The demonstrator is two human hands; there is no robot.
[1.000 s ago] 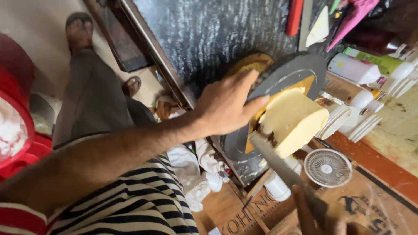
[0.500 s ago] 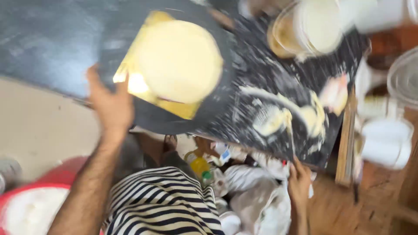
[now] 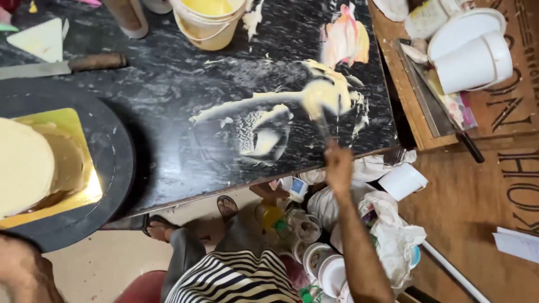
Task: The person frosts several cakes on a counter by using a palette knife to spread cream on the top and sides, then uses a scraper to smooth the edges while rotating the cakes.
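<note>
A pale cream-coated cake (image 3: 22, 165) sits on a gold board (image 3: 76, 163) on a black round turntable (image 3: 115, 163) at the left of a black marble counter (image 3: 185, 84). My right hand (image 3: 338, 166) is shut on a thin palette knife (image 3: 323, 120), its blurred blade pressed into a smear of yellow cream (image 3: 317, 95) on the counter. Only part of my left hand (image 3: 25, 272) shows at the bottom left, against the turntable's near rim; its fingers are hidden.
A yellow bucket of cream (image 3: 209, 22), a wooden-handled knife (image 3: 67, 64) and a white scraper (image 3: 39, 39) lie at the counter's far side. White cups (image 3: 471, 56) stand on a wooden surface at the right. Bags and containers (image 3: 387, 230) crowd the floor below.
The view has swung to the right, so the cake now sits at the left edge. My right hand has come up from below the counter and put the palette knife into the cream smear.
</note>
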